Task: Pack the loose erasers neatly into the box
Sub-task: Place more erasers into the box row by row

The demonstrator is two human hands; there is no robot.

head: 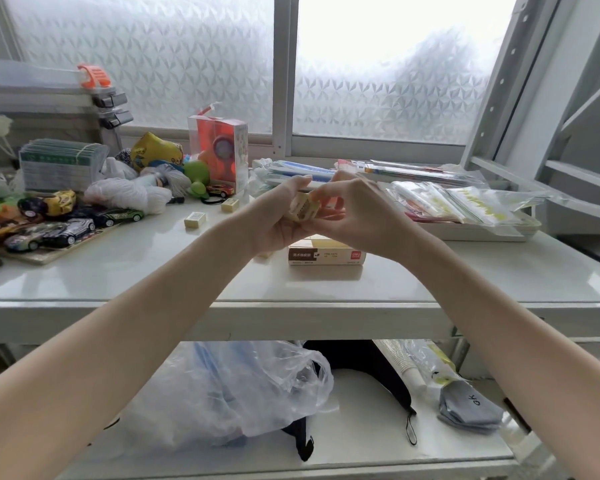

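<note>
1. You held a small stack of erasers (302, 209) above the table (125, 268), between both hands. Your left hand (278, 216) cupped it from below and behind, fingers curled round it; your right hand (355, 216) pinched its near end.
2. The box (326, 255) sat directly beneath your hands, its long side running left to right. The coming move was judged a short drop straight down, both hands equally near.
3. The held erasers looked cream, in brown-printed sleeves.
4. Two loose erasers lay to your left: one (195, 220) closer, another (230, 205) further back, nearer your left hand.
</note>
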